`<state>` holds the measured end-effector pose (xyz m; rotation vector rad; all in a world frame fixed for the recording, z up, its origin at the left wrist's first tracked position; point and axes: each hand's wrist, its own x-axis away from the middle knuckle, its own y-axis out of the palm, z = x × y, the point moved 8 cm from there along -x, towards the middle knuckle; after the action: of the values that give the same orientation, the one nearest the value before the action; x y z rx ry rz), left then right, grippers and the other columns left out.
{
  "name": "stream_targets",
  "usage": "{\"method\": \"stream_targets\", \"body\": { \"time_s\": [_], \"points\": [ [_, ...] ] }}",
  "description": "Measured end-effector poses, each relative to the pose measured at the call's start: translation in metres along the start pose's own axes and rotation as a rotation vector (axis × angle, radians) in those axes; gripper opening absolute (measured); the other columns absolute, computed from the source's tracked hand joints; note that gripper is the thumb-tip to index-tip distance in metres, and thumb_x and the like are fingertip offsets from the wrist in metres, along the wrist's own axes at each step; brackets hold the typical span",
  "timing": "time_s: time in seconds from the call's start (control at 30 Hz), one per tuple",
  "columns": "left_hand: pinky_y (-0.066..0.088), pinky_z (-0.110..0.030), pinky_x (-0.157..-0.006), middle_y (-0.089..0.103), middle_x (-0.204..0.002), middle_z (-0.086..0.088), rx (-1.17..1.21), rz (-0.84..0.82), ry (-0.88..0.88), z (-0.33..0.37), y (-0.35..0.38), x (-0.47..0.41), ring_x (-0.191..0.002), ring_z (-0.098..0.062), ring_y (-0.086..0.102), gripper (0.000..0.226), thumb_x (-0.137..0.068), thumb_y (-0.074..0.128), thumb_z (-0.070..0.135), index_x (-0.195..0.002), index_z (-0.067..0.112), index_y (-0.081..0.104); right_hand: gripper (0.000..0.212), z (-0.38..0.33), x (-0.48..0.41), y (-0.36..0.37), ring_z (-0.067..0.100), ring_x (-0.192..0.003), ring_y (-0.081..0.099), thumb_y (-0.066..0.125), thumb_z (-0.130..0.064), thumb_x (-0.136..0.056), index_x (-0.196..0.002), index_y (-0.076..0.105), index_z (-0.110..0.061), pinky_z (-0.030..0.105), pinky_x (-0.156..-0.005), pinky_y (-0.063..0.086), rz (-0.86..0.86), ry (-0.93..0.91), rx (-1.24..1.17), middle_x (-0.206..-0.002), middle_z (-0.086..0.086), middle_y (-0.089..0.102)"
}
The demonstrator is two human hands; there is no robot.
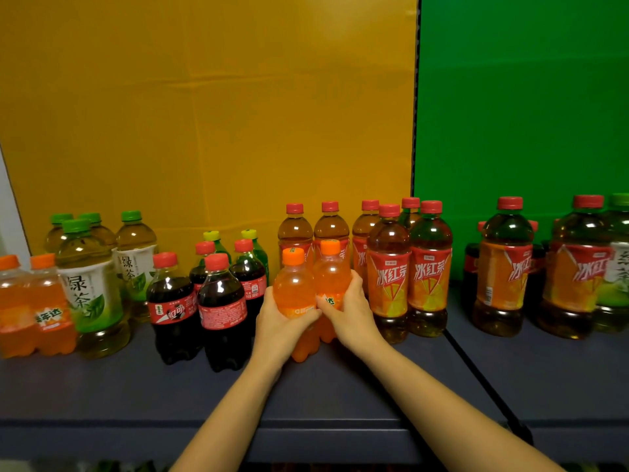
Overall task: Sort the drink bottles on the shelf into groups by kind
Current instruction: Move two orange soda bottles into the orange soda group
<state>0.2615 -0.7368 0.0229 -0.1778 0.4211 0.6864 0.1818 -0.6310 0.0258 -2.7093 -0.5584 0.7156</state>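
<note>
A mustard-yellow backdrop panel (pixel 204 114) and a bright green backdrop panel (pixel 520 97) stand behind a dark blue-grey shelf (pixel 340 386) that carries every bottle. The tall clear plastic iced red tea bottles with red caps and orange-red labels (pixel 408 267) form the biggest cluster, at centre right, with two more (pixel 503 267) apart on the green side, where a green tea bottle (pixel 617 264) and some small dark bottles, half hidden, sit mixed among them. At the left stand the tall pale green tea bottles with green caps and white labels (pixel 88 284), grouped. Beside them the small dark cola bottles with red caps (pixel 221 308) huddle together, two small green soda bottles with yellow caps (pixel 252 247) just behind. At the far left two small orange soda bottles with orange caps (pixel 34 308) wait as a pair.

The left hand (pixel 282 321) has its fingers wrapped around one small orange soda bottle (pixel 294 287); the right hand (pixel 350 308) grips a second (pixel 332 274). These two touch each other, in front of the red tea, their bases at or near the shelf; I cannot tell whether they are lifted.

As I judge it, sorting is well along on the left; what remains is joining these orange bottles to their pair and untangling the right end
</note>
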Motion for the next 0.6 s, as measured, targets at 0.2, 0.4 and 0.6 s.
{"method": "stream_targets", "body": {
  "time_s": [0.2, 0.4, 0.6],
  "points": [
    [0.051, -0.018, -0.065, 0.065, -0.103, 0.002, 0.028, -0.046, -0.016, 0.009, -0.002, 0.010, -0.091, -0.010, 0.063, 0.048, -0.069, 0.077, 0.013, -0.108, 0.030, 0.053, 0.071, -0.001, 0.021, -0.014, 0.016, -0.120, 0.047, 0.063, -0.029, -0.084, -0.140, 0.021, -0.020, 0.033, -0.100, 0.043, -0.042, 0.014, -0.229, -0.132, 0.000, 0.045],
    [0.050, -0.026, -0.066, 0.067, -0.094, -0.001, 0.115, -0.107, -0.044, 0.027, 0.011, 0.026, -0.086, -0.017, 0.066, 0.031, -0.074, 0.071, 0.011, -0.093, 0.032, 0.056, 0.064, 0.006, 0.047, -0.031, 0.012, -0.113, 0.056, 0.060, -0.041, -0.080, -0.136, 0.031, -0.032, 0.027, -0.084, 0.052, -0.114, 0.091, -0.490, -0.129, -0.004, 0.053],
    [0.050, -0.028, -0.065, 0.067, -0.088, -0.004, 0.148, -0.139, -0.013, 0.055, 0.047, 0.041, -0.081, -0.020, 0.066, 0.023, -0.075, 0.068, 0.012, -0.089, 0.026, 0.058, 0.063, 0.007, 0.069, -0.083, 0.011, -0.103, 0.064, 0.057, -0.050, -0.071, -0.129, 0.041, -0.032, 0.022, -0.072, 0.055, -0.040, 0.093, -0.612, -0.119, -0.005, 0.062]
  ]
}}
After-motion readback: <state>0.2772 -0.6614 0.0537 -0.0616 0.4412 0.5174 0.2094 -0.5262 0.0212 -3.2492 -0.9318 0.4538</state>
